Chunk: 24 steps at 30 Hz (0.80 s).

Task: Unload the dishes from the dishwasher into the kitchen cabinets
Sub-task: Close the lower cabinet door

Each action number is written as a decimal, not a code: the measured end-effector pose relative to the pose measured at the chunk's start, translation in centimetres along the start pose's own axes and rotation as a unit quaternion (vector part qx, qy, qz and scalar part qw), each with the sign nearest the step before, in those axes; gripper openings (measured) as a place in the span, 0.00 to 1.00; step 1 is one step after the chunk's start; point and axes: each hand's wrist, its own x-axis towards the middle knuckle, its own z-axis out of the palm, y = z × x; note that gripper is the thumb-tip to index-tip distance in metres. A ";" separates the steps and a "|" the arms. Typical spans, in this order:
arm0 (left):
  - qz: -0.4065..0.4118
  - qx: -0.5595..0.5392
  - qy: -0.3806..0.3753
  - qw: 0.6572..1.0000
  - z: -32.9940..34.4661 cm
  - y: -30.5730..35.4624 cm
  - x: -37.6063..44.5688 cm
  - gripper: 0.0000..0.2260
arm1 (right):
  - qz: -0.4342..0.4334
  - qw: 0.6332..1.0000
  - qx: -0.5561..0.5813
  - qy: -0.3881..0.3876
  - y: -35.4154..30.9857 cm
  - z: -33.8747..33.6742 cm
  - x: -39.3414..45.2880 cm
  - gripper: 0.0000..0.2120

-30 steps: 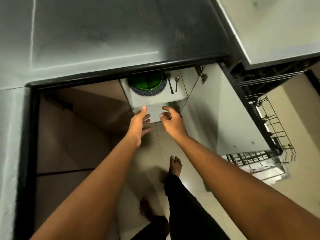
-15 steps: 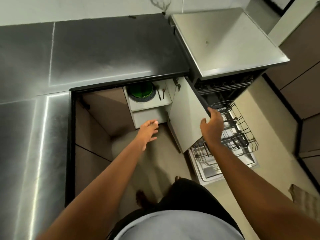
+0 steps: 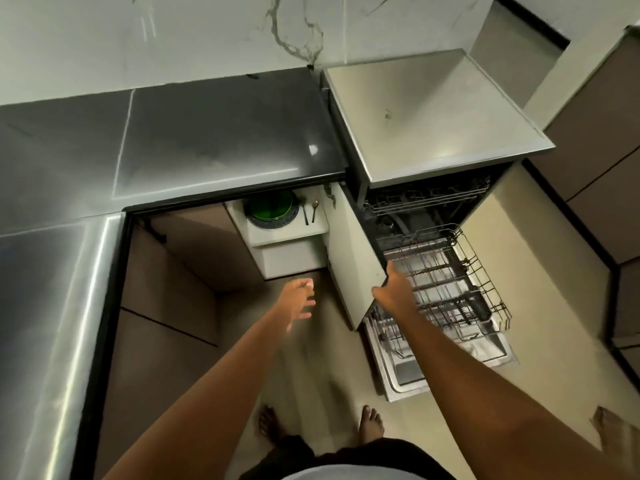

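Observation:
The open under-counter cabinet holds a stack of green plates (image 3: 272,206) on its white shelf (image 3: 291,233), with two pieces of cutlery (image 3: 310,213) lying beside them. My right hand (image 3: 394,289) grips the free edge of the white cabinet door (image 3: 351,258), thumb on the inner face. My left hand (image 3: 298,301) hovers empty and open over the floor in front of the cabinet, blurred. To the right the dishwasher (image 3: 429,119) stands open with its lower rack (image 3: 450,289) pulled out and looking empty.
The dishwasher's upper rack (image 3: 426,199) sits partly inside the machine. The dropped dishwasher door (image 3: 408,372) lies low beside my feet (image 3: 370,420). A dark countertop (image 3: 214,133) runs above the cabinet. Brown cabinet fronts (image 3: 602,133) line the right wall.
My right hand left the cabinet shelf and took hold of the door's edge. My left hand drew back from the shelf. My head rose and backed away, so more of the kitchen shows.

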 end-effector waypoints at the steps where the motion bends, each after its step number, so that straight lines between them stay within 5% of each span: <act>1: -0.011 -0.009 -0.004 1.000 0.8 -0.2 0.0 0.15 | -0.009 1.000 -0.002 -0.004 0.0 0.5 -0.3 0.32; 9: -0.066 -0.075 0.011 0.995 4.6 -0.8 -0.1 0.20 | 0.018 0.990 0.121 -0.065 -2.4 4.7 -2.2 0.35; 12: -0.133 -0.214 0.001 0.968 2.2 -1.2 -0.1 0.20 | 0.048 0.967 0.222 -0.112 -5.2 6.2 -1.4 0.28; 16: -0.103 -0.260 0.026 0.960 -1.8 -0.7 1.5 0.18 | 0.129 0.911 0.335 -0.205 -9.8 8.5 -0.2 0.22; 24: -0.086 -0.328 0.071 0.938 -11.1 2.5 6.5 0.11 | 0.141 0.906 0.340 -0.207 -18.2 15.6 2.6 0.21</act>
